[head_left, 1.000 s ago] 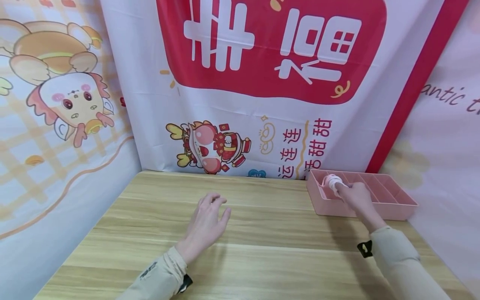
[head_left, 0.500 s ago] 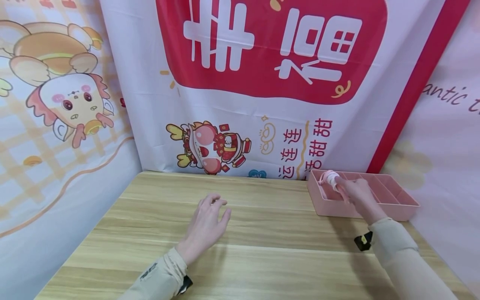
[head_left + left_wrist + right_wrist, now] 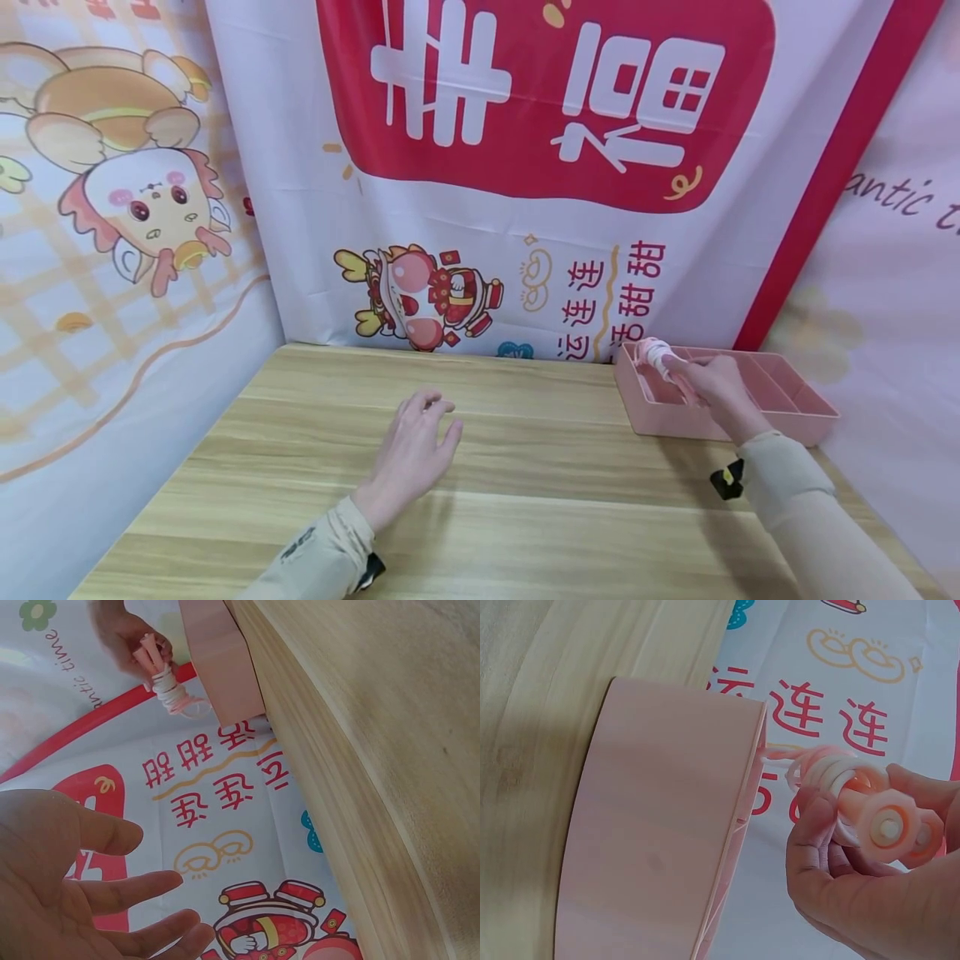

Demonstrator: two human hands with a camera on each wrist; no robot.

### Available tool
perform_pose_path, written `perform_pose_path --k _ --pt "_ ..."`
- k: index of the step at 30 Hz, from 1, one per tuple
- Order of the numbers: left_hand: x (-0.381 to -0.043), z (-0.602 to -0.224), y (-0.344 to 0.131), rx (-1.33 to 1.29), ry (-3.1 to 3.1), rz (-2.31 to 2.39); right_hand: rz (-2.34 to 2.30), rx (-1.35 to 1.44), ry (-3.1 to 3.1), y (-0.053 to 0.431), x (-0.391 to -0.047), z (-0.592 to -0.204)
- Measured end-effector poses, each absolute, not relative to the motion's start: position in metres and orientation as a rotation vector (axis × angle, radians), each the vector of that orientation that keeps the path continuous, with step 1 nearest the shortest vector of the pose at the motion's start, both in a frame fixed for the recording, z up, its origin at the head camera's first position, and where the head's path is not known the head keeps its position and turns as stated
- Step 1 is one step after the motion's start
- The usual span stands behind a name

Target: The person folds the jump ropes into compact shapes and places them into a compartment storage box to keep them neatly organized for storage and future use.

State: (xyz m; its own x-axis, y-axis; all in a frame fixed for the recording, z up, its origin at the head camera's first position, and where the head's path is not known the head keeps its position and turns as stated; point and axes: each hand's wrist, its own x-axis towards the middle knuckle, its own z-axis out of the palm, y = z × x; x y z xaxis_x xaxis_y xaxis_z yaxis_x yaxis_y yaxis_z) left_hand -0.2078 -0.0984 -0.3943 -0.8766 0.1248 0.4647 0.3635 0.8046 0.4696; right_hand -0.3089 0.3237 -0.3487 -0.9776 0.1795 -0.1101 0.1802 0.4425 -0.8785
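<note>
My right hand [image 3: 716, 387] pinches a wound-up jump rope [image 3: 657, 357] over the left end of a pink divided box [image 3: 660, 418]. In the right wrist view, thumb and fingers grip the jump rope [image 3: 836, 776] at its white and pink coils, and its two pink handles [image 3: 885, 827] point back toward the wrist. A loose loop of cord reaches the rim of the box [image 3: 660, 817]. My left hand [image 3: 411, 450] hovers over the middle of the table, fingers relaxed and apart, holding nothing. The left wrist view shows its palm side [image 3: 45, 870].
The box stands at the back right of the wooden table [image 3: 487, 450], close to a printed cloth backdrop [image 3: 465, 208]. Thin dividers [image 3: 776, 382] split it into several compartments. More printed cloth [image 3: 885, 333] hangs at the right side and left side.
The jump rope has tilted and risen slightly in my right hand, so its pink handles now show below the coils. My left hand stays in the same place.
</note>
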Motion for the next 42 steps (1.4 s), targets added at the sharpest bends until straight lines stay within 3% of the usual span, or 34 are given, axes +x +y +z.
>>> perform_pose_path --k 16,42 --pt "-0.206 -0.395 -0.097 -0.352 -2.599 -0.789 -1.44 0.453 2.682 0.319 -0.328 -0.346" --pt "-0.209 -0.404 -0.094 -0.366 -2.622 -0.77 -1.232 0.25 2.947 0.317 -0.362 -0.376"
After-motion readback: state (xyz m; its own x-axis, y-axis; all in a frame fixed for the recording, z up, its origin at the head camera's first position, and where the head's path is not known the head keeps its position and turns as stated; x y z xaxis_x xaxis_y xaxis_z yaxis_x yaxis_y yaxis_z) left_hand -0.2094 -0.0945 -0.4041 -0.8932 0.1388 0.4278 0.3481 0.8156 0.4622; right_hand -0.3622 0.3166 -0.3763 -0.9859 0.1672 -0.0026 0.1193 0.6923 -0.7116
